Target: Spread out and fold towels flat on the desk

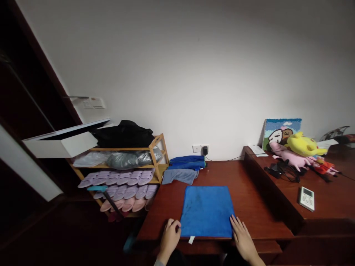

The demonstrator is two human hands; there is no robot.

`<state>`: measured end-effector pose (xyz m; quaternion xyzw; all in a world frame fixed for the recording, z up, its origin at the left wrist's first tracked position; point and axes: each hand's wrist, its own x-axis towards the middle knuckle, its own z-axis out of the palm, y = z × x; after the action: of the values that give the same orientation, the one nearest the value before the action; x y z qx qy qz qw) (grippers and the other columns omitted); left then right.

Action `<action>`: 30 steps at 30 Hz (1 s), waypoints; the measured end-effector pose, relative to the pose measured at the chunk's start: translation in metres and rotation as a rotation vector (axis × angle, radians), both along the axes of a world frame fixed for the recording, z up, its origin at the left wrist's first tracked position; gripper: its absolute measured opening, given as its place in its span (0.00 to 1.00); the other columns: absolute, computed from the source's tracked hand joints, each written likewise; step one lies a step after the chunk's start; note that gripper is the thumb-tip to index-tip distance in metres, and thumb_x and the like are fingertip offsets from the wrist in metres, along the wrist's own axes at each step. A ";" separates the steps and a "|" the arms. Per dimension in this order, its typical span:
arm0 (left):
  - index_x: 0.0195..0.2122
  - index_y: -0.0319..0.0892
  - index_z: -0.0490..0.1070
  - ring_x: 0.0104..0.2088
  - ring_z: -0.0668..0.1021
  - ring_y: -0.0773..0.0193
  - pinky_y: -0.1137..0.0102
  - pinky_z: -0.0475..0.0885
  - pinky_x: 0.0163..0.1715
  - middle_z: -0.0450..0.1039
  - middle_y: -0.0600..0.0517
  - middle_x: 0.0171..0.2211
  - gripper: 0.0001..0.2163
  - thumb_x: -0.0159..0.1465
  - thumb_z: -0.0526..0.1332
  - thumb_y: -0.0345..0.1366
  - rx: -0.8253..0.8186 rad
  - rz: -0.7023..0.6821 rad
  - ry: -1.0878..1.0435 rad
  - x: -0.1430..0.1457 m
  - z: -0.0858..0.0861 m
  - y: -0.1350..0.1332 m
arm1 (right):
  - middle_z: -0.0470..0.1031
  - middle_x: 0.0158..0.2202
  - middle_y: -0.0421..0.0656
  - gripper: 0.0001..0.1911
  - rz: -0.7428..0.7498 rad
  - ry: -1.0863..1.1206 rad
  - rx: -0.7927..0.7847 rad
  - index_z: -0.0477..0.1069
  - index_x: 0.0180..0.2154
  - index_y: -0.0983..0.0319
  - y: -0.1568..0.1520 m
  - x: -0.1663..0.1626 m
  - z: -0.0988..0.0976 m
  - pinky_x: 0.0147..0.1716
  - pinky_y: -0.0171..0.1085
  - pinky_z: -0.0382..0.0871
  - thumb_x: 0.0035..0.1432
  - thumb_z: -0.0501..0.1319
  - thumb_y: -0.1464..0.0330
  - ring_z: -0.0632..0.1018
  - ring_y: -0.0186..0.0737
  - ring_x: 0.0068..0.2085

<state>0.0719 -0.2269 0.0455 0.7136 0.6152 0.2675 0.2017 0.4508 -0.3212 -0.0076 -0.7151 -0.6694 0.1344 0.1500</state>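
A blue towel (206, 210) lies spread flat on the dark red wooden table (246, 199), a small white tag showing at its near edge. My left hand (170, 236) rests curled at the towel's near left corner, fingers pinched on the cloth edge. My right hand (242, 236) lies at the near right corner with its fingers stretched flat and touching the towel's edge.
Folded blue cloths (185, 166) are stacked at the table's back. A wooden shoe rack (130, 173) with several slippers stands left. On the raised desk to the right lie plush toys (299, 151), black cables (283, 170) and a white remote (306, 198). A wall socket (201, 149) holds a plug.
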 end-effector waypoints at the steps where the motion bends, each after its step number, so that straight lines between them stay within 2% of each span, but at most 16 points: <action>1: 0.34 0.47 0.77 0.44 0.79 0.56 0.64 0.71 0.50 0.75 0.49 0.40 0.10 0.61 0.56 0.32 0.068 -0.012 0.052 0.007 0.003 0.001 | 0.48 0.73 0.36 0.32 -0.016 -0.003 0.016 0.50 0.71 0.57 0.002 -0.003 0.000 0.72 0.46 0.42 0.68 0.40 0.62 0.48 0.40 0.73; 3: 0.39 0.48 0.78 0.48 0.78 0.55 0.62 0.71 0.53 0.76 0.47 0.46 0.13 0.65 0.53 0.32 0.176 -0.072 0.138 0.027 0.008 0.005 | 0.47 0.73 0.38 0.32 -0.070 -0.015 0.047 0.50 0.71 0.60 0.009 -0.012 0.001 0.72 0.46 0.42 0.68 0.39 0.64 0.47 0.40 0.73; 5: 0.48 0.48 0.77 0.56 0.75 0.54 0.59 0.69 0.58 0.75 0.46 0.55 0.15 0.68 0.52 0.34 0.225 -0.173 0.189 0.051 0.008 0.011 | 0.46 0.74 0.39 0.32 -0.131 -0.031 0.050 0.50 0.71 0.61 0.016 -0.026 0.001 0.72 0.48 0.43 0.70 0.39 0.59 0.47 0.43 0.73; 7: 0.59 0.51 0.72 0.64 0.69 0.52 0.55 0.64 0.64 0.69 0.48 0.64 0.18 0.70 0.53 0.38 0.240 -0.276 0.253 0.071 0.001 0.016 | 0.46 0.74 0.39 0.34 -0.153 -0.052 0.037 0.50 0.71 0.60 0.020 -0.036 -0.001 0.71 0.52 0.44 0.70 0.39 0.54 0.47 0.46 0.73; 9: 0.66 0.54 0.65 0.68 0.64 0.51 0.51 0.60 0.66 0.62 0.51 0.69 0.22 0.71 0.53 0.43 0.216 -0.350 0.323 0.081 -0.012 0.018 | 0.46 0.73 0.38 0.34 -0.144 -0.072 0.036 0.50 0.71 0.58 0.019 -0.038 -0.006 0.71 0.54 0.43 0.69 0.40 0.53 0.47 0.48 0.73; 12: 0.70 0.57 0.56 0.70 0.60 0.50 0.48 0.56 0.68 0.55 0.52 0.72 0.25 0.73 0.50 0.48 0.185 -0.372 0.390 0.076 -0.034 0.015 | 0.46 0.73 0.37 0.33 -0.126 -0.079 0.043 0.50 0.71 0.56 0.011 -0.028 -0.014 0.71 0.54 0.41 0.69 0.40 0.54 0.47 0.47 0.73; 14: 0.71 0.60 0.51 0.71 0.57 0.50 0.47 0.55 0.69 0.52 0.53 0.73 0.26 0.73 0.49 0.50 0.206 -0.365 0.408 0.067 -0.042 0.012 | 0.48 0.73 0.37 0.33 -0.122 -0.070 0.025 0.51 0.71 0.56 0.008 -0.020 -0.013 0.71 0.55 0.41 0.69 0.39 0.55 0.49 0.47 0.73; 18: 0.71 0.61 0.49 0.71 0.57 0.48 0.46 0.55 0.68 0.51 0.54 0.73 0.26 0.73 0.51 0.51 0.244 -0.370 0.417 0.062 -0.037 0.009 | 0.57 0.71 0.43 0.33 -0.180 -0.036 0.027 0.61 0.68 0.59 0.018 -0.022 0.005 0.70 0.55 0.45 0.68 0.41 0.56 0.56 0.51 0.72; 20: 0.72 0.61 0.48 0.72 0.56 0.48 0.46 0.55 0.68 0.49 0.53 0.74 0.28 0.72 0.52 0.52 0.252 -0.429 0.400 0.066 -0.030 0.007 | 0.57 0.71 0.46 0.33 -0.230 0.016 0.075 0.63 0.67 0.60 0.026 -0.029 0.012 0.69 0.54 0.49 0.67 0.43 0.54 0.58 0.54 0.71; 23: 0.72 0.63 0.45 0.71 0.58 0.49 0.49 0.58 0.68 0.48 0.55 0.74 0.33 0.69 0.59 0.53 0.252 -0.603 0.362 0.073 -0.027 0.002 | 0.54 0.72 0.50 0.36 -0.301 0.166 0.153 0.61 0.66 0.62 0.029 -0.034 0.009 0.65 0.51 0.58 0.62 0.49 0.52 0.64 0.56 0.67; 25: 0.72 0.63 0.45 0.70 0.60 0.50 0.49 0.60 0.68 0.50 0.55 0.74 0.36 0.67 0.62 0.51 0.257 -0.658 0.346 0.073 -0.031 -0.003 | 0.60 0.68 0.56 0.37 -0.382 0.326 0.188 0.64 0.63 0.65 0.023 -0.030 0.002 0.63 0.50 0.62 0.57 0.52 0.52 0.69 0.57 0.64; 27: 0.72 0.62 0.44 0.70 0.61 0.50 0.49 0.60 0.68 0.50 0.54 0.74 0.36 0.68 0.61 0.49 0.272 -0.647 0.344 0.072 -0.035 -0.008 | 0.71 0.59 0.58 0.35 -0.486 0.573 0.187 0.68 0.56 0.64 0.018 -0.023 -0.001 0.60 0.50 0.66 0.51 0.56 0.51 0.73 0.57 0.59; 30: 0.73 0.62 0.43 0.71 0.59 0.50 0.47 0.58 0.68 0.49 0.53 0.74 0.35 0.69 0.60 0.46 0.276 -0.635 0.360 0.069 -0.037 -0.011 | 0.79 0.40 0.48 0.29 -0.555 0.917 0.135 0.70 0.45 0.57 0.021 -0.014 0.012 0.44 0.47 0.75 0.45 0.61 0.47 0.80 0.54 0.44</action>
<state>0.1409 -0.2377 0.0089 0.9245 0.3473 0.1425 0.0656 0.4364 -0.3007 0.0041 -0.7216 -0.3285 0.3449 0.5025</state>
